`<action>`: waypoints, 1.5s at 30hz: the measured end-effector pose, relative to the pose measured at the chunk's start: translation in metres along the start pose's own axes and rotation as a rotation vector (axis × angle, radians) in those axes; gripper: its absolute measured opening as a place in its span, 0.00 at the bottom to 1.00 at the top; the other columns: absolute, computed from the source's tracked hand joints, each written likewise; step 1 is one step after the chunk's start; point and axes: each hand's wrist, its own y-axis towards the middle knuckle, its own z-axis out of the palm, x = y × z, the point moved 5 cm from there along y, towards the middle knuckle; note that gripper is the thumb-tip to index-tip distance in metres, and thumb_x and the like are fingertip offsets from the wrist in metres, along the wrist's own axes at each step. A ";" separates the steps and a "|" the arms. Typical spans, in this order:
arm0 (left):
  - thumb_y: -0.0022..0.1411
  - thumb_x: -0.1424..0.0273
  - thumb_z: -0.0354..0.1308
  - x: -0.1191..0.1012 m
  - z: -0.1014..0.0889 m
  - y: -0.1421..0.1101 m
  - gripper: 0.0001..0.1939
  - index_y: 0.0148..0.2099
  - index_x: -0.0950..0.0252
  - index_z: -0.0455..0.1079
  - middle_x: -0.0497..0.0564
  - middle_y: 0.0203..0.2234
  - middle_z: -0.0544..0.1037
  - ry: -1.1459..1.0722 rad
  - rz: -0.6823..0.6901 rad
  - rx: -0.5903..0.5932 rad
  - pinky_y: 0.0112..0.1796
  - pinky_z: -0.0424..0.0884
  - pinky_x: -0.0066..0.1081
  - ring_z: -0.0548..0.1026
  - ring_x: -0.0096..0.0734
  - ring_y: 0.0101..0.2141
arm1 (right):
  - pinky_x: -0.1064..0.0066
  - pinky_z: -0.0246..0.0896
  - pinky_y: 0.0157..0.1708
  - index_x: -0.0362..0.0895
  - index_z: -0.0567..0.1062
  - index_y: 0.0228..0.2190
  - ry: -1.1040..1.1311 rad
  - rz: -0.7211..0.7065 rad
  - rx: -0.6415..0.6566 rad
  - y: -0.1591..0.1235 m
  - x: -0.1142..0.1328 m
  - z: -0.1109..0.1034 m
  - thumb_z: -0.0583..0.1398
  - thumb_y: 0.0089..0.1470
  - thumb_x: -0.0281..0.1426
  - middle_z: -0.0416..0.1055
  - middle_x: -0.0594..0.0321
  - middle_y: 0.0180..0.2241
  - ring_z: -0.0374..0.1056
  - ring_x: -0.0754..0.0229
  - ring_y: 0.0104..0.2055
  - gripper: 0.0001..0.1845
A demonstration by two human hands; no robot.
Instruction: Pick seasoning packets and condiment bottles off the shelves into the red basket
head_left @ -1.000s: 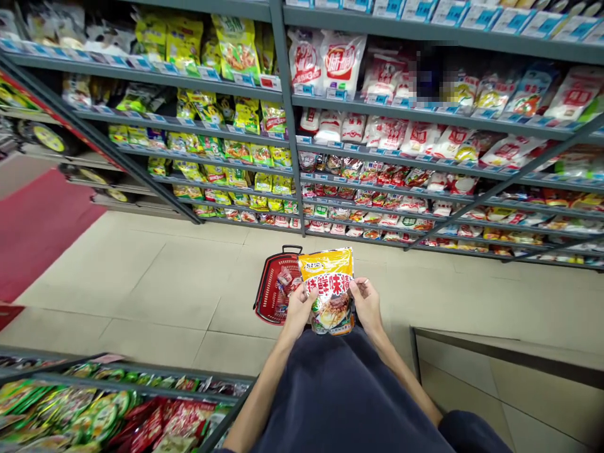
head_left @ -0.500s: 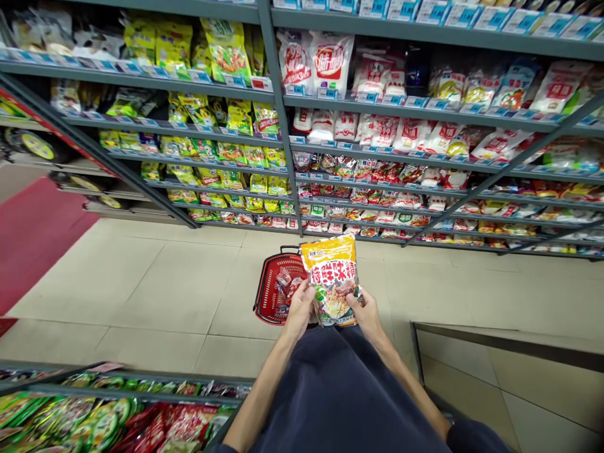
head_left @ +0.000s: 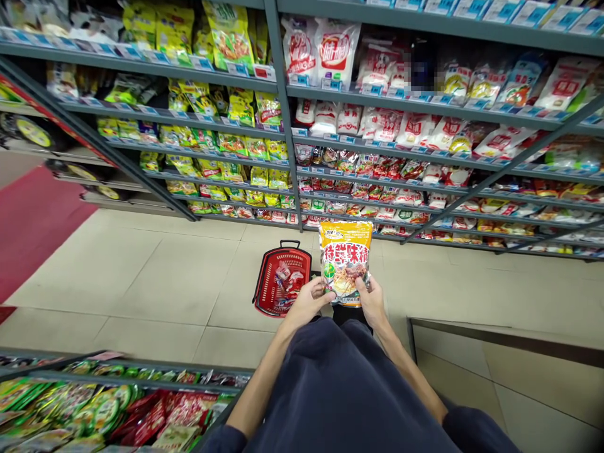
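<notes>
The left hand (head_left: 309,299) and right hand (head_left: 372,301) pinch the bottom corners of a yellow plastic seasoning pouch (head_left: 345,263), held upright just right of the red plastic shopping basket (head_left: 282,281) on the floor. Held only by its corners, the pouch might slip. Grey metal shelves (head_left: 287,135) of packets stand behind the basket.

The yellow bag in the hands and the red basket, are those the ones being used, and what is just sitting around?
In use:
- yellow bag, held upright by the left hand and the right hand
- red basket on the floor, a few packets inside

Just sitting around:
- packets on the grey shelves
- red mat
- green and red packets at lower left
</notes>
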 end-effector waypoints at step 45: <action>0.65 0.51 0.60 -0.016 -0.013 -0.053 0.21 0.35 0.65 0.68 0.47 0.28 0.70 0.246 -0.106 0.004 0.32 0.75 0.29 0.71 0.31 0.32 | 0.49 0.70 0.57 0.46 0.77 0.49 0.005 0.137 0.158 -0.052 -0.008 -0.019 0.73 0.47 0.46 0.78 0.53 0.53 0.74 0.43 0.55 0.31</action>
